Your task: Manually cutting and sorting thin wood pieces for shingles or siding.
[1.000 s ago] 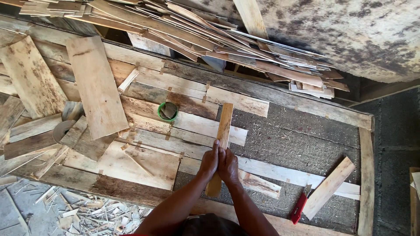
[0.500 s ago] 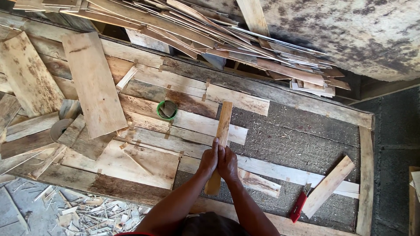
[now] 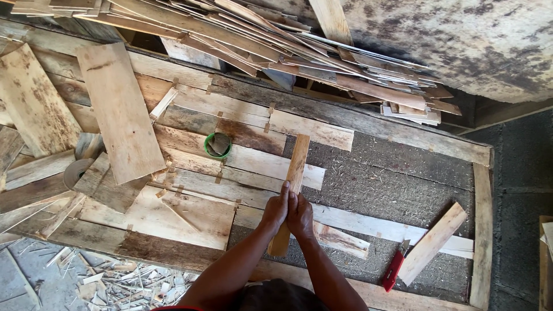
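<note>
My left hand (image 3: 275, 208) and my right hand (image 3: 300, 214) press together around a narrow wooden slat (image 3: 295, 170). The slat runs from near my body up and away, its far end over the flat boards. My left hand wraps it from the left side, my right from the right, thumbs along its top. The lower end of the slat sticks out below my palms. A red-handled tool (image 3: 394, 268) lies on the rough grey surface to the right, apart from both hands.
A small green round tin (image 3: 218, 145) sits among flat boards to the upper left. A tape roll (image 3: 75, 171) lies at left. A heap of thin wood strips (image 3: 276, 40) fills the top. A short plank (image 3: 432, 242) lies right. Wood shavings (image 3: 109, 276) litter the floor lower left.
Both hands stay clasped on the slat in much the same place. The view has shifted only slightly.
</note>
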